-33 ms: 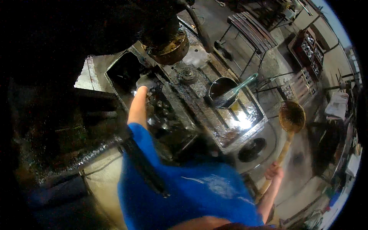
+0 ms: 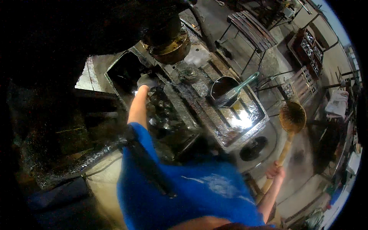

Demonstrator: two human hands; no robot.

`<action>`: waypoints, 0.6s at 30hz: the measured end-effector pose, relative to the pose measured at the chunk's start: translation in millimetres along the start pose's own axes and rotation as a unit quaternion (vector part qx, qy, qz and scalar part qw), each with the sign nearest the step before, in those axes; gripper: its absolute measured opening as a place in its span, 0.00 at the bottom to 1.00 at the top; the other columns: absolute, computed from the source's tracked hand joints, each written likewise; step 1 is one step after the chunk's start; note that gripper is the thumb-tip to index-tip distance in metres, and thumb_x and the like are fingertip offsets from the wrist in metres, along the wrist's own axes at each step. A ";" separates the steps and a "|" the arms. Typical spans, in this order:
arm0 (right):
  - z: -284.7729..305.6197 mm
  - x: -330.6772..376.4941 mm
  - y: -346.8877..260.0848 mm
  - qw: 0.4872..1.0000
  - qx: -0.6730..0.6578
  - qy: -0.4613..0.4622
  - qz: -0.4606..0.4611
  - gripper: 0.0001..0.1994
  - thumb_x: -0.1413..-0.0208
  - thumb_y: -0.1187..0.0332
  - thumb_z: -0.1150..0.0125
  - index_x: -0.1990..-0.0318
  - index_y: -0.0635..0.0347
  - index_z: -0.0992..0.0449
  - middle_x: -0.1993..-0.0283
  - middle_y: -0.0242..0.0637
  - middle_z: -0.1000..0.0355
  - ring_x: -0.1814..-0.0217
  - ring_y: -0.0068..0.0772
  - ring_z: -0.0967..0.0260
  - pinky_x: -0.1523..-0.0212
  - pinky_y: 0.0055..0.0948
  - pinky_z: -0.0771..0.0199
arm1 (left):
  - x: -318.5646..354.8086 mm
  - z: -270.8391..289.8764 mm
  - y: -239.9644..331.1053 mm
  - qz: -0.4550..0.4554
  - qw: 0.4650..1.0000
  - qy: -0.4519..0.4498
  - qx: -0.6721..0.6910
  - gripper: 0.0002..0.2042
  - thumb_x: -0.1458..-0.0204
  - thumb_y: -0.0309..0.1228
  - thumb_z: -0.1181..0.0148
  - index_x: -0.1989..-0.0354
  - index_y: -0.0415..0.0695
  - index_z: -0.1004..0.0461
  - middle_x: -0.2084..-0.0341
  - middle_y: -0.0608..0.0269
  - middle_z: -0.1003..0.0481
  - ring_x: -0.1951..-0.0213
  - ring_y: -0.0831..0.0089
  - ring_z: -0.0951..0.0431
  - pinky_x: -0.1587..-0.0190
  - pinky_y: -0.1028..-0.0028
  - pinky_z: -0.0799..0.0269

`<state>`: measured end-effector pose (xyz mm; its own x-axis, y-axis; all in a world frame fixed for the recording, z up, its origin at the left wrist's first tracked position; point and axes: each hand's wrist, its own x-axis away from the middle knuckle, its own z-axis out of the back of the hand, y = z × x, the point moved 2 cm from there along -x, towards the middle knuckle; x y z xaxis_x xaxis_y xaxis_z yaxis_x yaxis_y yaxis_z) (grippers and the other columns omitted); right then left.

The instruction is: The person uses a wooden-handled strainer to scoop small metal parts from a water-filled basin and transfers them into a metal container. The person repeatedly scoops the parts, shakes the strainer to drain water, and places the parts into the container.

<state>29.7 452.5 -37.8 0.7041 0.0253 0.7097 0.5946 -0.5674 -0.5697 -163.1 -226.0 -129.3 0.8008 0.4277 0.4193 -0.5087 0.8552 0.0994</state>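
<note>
My right hand [image 2: 275, 171] is closed round the pale wooden handle of a long-handled strainer [image 2: 292, 117]. Its round, rusty-brown bowl points away from me, out over the floor. On the other side, my left arm stretches forward into a dark, oily metal trough [image 2: 112, 73]. A grey glove covers my left hand [image 2: 146, 81], whose fingers are lost in the shadow. Close below that hand lie several small shiny metal pieces [image 2: 163, 109], too dark to name.
Right of the trough, an oily ribbed metal bench [image 2: 214, 126] holds a pan of dark liquid [image 2: 220, 87] with a green-handled brush [image 2: 241, 86] across it. A rusty round fixture [image 2: 172, 50] stands beyond. A slatted stand [image 2: 253, 30] and a crate of metal parts [image 2: 308, 50] are farther off.
</note>
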 end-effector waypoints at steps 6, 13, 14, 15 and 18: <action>-42.3 23.6 0.0 0.997 -0.074 0.018 0.022 0.09 0.58 0.66 0.51 0.67 0.53 0.38 0.83 0.23 0.52 0.89 0.17 0.62 0.91 0.17 0.61 | 1.3 -27.6 -10.7 0.021 0.992 0.113 -0.046 0.24 0.63 0.50 0.45 0.53 0.61 0.34 0.51 0.45 0.39 0.61 0.54 0.27 0.62 0.62 0.30; -57.0 35.6 -14.7 0.999 0.034 -0.017 0.031 0.16 0.56 0.55 0.43 0.66 0.52 0.39 0.81 0.21 0.51 0.87 0.13 0.59 0.90 0.14 0.60 | -27.0 -26.4 -45.0 -0.050 0.987 0.148 0.045 0.22 0.64 0.53 0.45 0.63 0.55 0.26 0.64 0.60 0.26 0.60 0.59 0.28 0.60 0.68 0.32; -61.2 41.6 -13.4 0.999 0.028 -0.013 0.038 0.17 0.56 0.55 0.42 0.66 0.52 0.39 0.81 0.21 0.51 0.87 0.13 0.59 0.90 0.14 0.60 | -45.1 -34.8 -49.1 -0.079 0.986 0.142 0.024 0.20 0.63 0.52 0.46 0.63 0.55 0.27 0.64 0.59 0.27 0.60 0.59 0.28 0.60 0.67 0.32; -57.9 40.9 -13.5 0.998 0.028 -0.038 0.036 0.16 0.55 0.55 0.42 0.66 0.52 0.39 0.81 0.21 0.51 0.87 0.13 0.59 0.90 0.13 0.60 | -49.1 -35.2 -51.9 -0.101 0.985 0.142 0.004 0.19 0.62 0.50 0.46 0.62 0.54 0.27 0.64 0.57 0.27 0.61 0.58 0.28 0.60 0.66 0.32; -48.2 37.9 -10.7 0.996 0.013 -0.081 0.030 0.16 0.55 0.56 0.43 0.65 0.52 0.39 0.81 0.21 0.52 0.87 0.12 0.59 0.90 0.13 0.61 | -40.2 -40.2 -42.5 -0.083 0.987 0.136 0.006 0.20 0.62 0.45 0.45 0.59 0.53 0.29 0.64 0.59 0.27 0.60 0.61 0.28 0.59 0.70 0.32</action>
<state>31.3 419.9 15.2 0.7909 0.1265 0.5987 0.5579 -0.5509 -0.6206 -161.0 -267.8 -186.6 0.9279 0.3460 0.1391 -0.3657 0.9172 0.1581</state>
